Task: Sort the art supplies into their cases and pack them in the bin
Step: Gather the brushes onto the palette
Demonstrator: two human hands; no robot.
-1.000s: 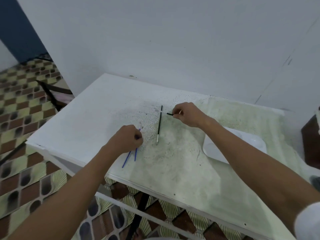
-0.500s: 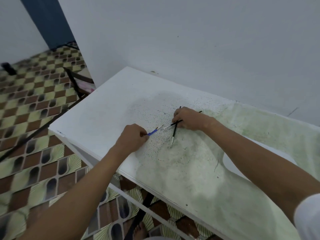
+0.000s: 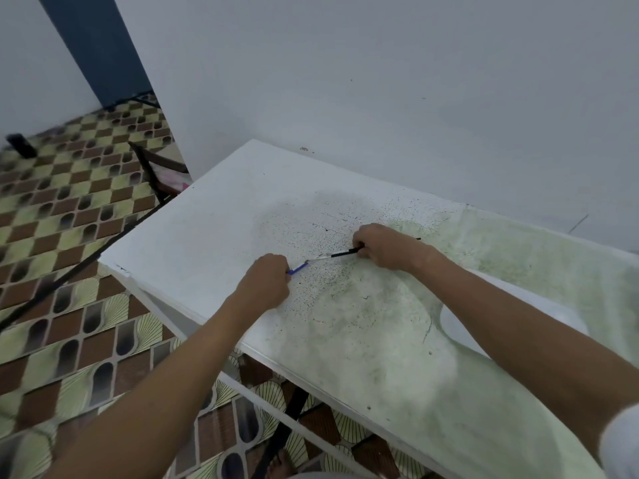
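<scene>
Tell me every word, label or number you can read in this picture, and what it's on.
None can be read.
The blue brush in the left hand and the black brush in the right hand show no legible print.
The table bears only specks and stains.

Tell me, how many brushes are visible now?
2 at least: a blue brush in the left hand, a black brush in the right hand. Fists may hide more.

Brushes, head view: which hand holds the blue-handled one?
The left hand grips the blue brush, its handle poking out toward the right hand, which grips the black brush. Colour sets them apart.
</scene>
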